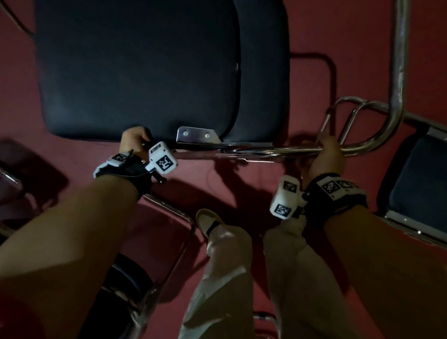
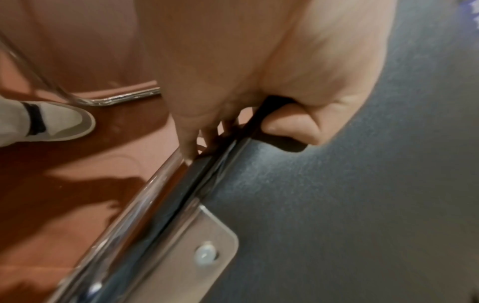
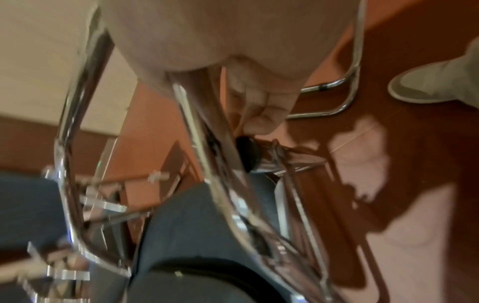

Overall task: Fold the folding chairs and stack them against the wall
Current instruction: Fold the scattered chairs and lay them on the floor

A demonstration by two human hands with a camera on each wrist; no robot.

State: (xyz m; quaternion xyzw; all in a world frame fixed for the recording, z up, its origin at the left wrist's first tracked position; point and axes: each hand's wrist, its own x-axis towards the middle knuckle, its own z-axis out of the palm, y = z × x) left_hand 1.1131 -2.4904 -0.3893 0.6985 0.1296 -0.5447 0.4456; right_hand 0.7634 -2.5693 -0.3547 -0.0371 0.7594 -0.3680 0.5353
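The person is standing over a folding chair (image 1: 135,55) with a dark blue padded seat, holding it by its near edge above the red floor (image 1: 341,32). The left hand (image 1: 133,139) is gripping the seat's edge: in the left wrist view the thumb (image 2: 293,127) is lying on the blue fabric while the fingers (image 2: 186,131) are curling under, beside the chrome tube (image 2: 145,205) and just short of a metal bracket (image 2: 204,252) with a rivet. The right hand (image 1: 327,158) is clenching the same chrome tube further along, close to where it bends into a curved leg (image 1: 377,141); in the right wrist view the fingers (image 3: 261,106) are wrapping around the bar, with a black rubber cap (image 3: 247,155) just beyond them.

A second chair (image 1: 435,189) with a blue cushion is sitting just to the right, its frame near the held chair's leg. More chrome tubing (image 1: 181,247) and another dark seat are lying low on the left by the person's feet. The person is wearing pale trousers (image 1: 220,293) and light shoes (image 1: 207,220), both planted on the floor between the arms. Whether the held chair is fully folded I cannot tell.
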